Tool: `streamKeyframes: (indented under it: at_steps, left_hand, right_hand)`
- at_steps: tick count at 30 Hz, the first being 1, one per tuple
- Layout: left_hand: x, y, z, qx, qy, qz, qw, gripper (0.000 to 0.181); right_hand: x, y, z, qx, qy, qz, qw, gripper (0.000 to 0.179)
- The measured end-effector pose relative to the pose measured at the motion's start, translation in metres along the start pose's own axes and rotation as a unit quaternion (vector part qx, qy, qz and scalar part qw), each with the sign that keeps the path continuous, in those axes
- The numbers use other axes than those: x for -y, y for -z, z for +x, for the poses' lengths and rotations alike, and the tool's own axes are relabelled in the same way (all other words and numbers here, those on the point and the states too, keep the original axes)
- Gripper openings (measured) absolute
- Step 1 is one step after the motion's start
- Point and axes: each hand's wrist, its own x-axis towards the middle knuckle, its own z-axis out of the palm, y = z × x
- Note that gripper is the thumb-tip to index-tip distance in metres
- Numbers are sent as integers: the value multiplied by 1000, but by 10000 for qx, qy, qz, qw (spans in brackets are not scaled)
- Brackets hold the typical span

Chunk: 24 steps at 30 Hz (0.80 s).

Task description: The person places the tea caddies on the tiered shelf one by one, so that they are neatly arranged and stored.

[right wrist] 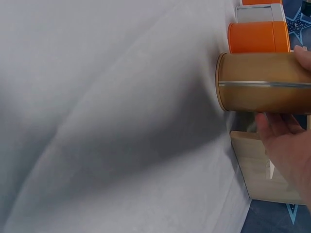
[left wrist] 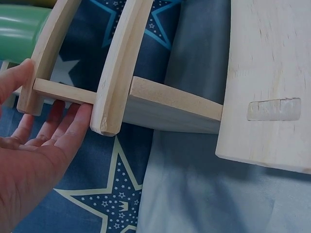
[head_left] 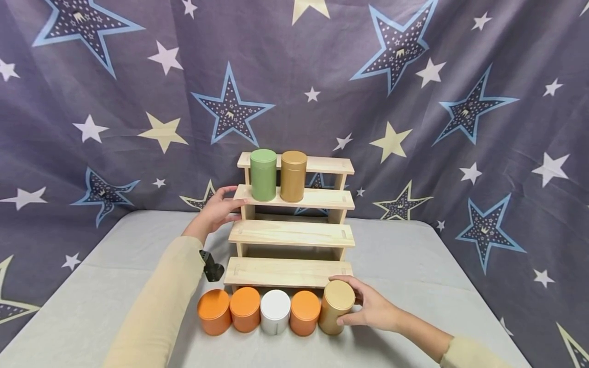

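Observation:
A tiered wooden display rack [head_left: 290, 272] stands on the table. My left hand [head_left: 218, 210] holds its left side near the second step from the top, with the thumb by the board's end [left wrist: 31, 104] and the fingers underneath. My right hand [head_left: 375, 309] grips a tall gold tin [head_left: 332, 312] at the right end of a row before the rack, thumb in front and fingers behind. Beside that tin stand an orange tin [head_left: 304, 317], a white tin [head_left: 275, 317] and two more orange tins. A green tin [head_left: 264, 179] and a darker gold tin [head_left: 293, 179] stand upright on the second step.
A grey cloth [head_left: 414, 266] covers the table. Behind it hangs a purple curtain [head_left: 294, 66] with star prints. A small black device [head_left: 211, 267] is on the left wrist, close to the rack's left side.

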Motion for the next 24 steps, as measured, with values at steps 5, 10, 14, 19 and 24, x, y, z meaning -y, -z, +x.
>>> streamKeyframes:
  at_steps: [5,10,14,19,24]
  left_hand:
    - [0,0,0,-20,10,27,10000,77]
    - [0,1,-2,-22,36,73,10000,76]
    - [1,1,-1,-8,18,82,10000,76]
    - [1,2,-1,-22,15,76,10000,76]
    - [1,1,0,0,-11,77,10000,77]
  right_hand:
    - [1,0,-1,-17,-47,84,10000,81]
    - [2,0,-1,-19,-42,136,9999,79]
    - [2,1,-2,-28,30,130,9999,74]
    - [4,4,-3,-30,95,115,9999,73]
    - [8,10,-4,-53,189,42,9998,73]
